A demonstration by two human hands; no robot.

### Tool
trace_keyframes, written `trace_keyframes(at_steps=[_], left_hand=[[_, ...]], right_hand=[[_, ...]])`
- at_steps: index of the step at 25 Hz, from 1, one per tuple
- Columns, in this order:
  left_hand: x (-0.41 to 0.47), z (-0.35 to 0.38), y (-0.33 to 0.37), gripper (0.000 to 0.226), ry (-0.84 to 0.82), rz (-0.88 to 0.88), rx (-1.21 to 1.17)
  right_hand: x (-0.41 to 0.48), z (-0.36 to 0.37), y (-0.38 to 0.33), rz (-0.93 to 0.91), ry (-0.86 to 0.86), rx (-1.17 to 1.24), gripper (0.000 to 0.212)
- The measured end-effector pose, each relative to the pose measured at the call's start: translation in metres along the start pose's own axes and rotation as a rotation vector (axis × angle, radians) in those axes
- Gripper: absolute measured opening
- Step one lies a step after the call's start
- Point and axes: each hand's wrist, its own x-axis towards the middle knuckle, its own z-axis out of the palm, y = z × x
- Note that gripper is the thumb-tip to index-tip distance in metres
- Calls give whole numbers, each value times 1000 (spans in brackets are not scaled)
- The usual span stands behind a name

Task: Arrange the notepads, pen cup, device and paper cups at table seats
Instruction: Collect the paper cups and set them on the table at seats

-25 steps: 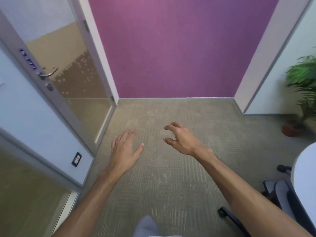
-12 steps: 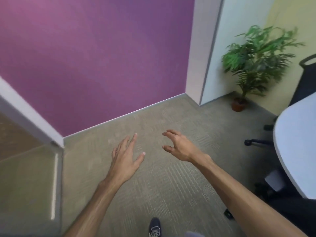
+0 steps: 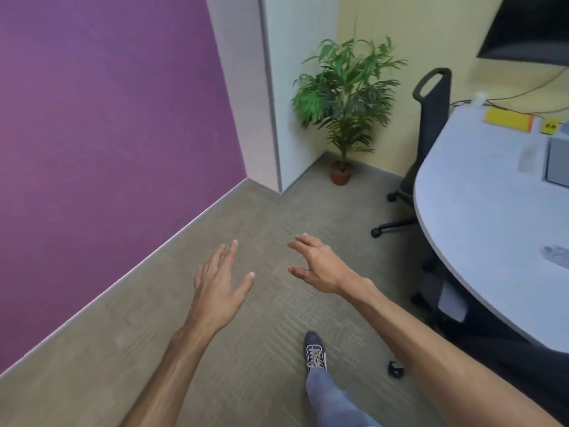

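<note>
Purple wall fills the space left of the left hand, which hangs over grey-green carpet with fingers straight and spread wide, holding nothing. The right hand, just beside it but apart, has loosely bent fingers and thumb out, likewise empty. Well to the right of the right hand curves a pale table. On its far part lies a yellow notepad, with a smaller yellow pad near it. A flat grey device is cut off by the right edge, so its kind is unclear. A blurred pale shape nearer the right hand cannot be made out. A black chair is partly hidden behind the table. A potted plant stands ahead of the right hand.
</note>
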Motion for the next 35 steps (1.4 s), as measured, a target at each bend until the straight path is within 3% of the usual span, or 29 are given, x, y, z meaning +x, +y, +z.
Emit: trace_keyframes(at_steps=[25,35], left_hand=[[636,205,227,76,-407,572,-52],[798,268,363,73,-622,859,-209]], right_hand=[[318,-242,361,581,382,94,63],[349,-337,466,923,650,140,57]])
